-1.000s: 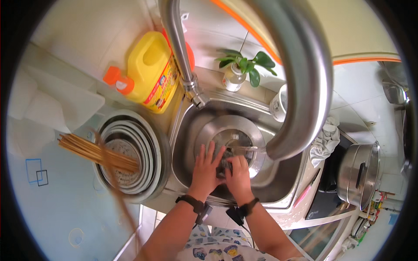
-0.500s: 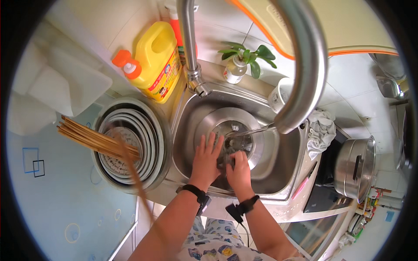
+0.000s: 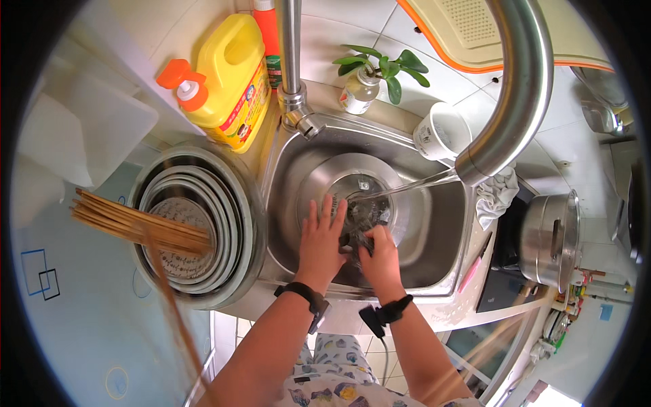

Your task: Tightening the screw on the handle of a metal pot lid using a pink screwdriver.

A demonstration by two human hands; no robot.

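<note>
In the steel sink [image 3: 444,261] lies a round lid-like piece [image 3: 349,163] with a wide metal rim and a see-through middle. My left hand [image 3: 320,244] rests on its near left part, fingers stretched out and slightly spread. Beside it, my right hand [image 3: 382,263] is closed at the near side of the middle. Something dark and greyish shows at its fingertips, blurred by splashing water, and I cannot make out what it is. From the curved faucet [image 3: 540,74] a stream of water runs onto the round piece.
Left of the sink, a large metal basin [image 3: 254,261] holds nested bowls and a bundle of wooden chopsticks [image 3: 139,224]. Behind stand a yellow pump bottle [image 3: 224,74], a potted plant [image 3: 359,91] and a white tub [image 3: 434,132]. A rag [image 3: 497,195] and steel pot [image 3: 549,237] are at right.
The view has shifted a little, so the faucet appears farther right. My left hand stays flat with fingers out; my right hand stays closed, slightly further right. Water splashes more around the fingertips.
</note>
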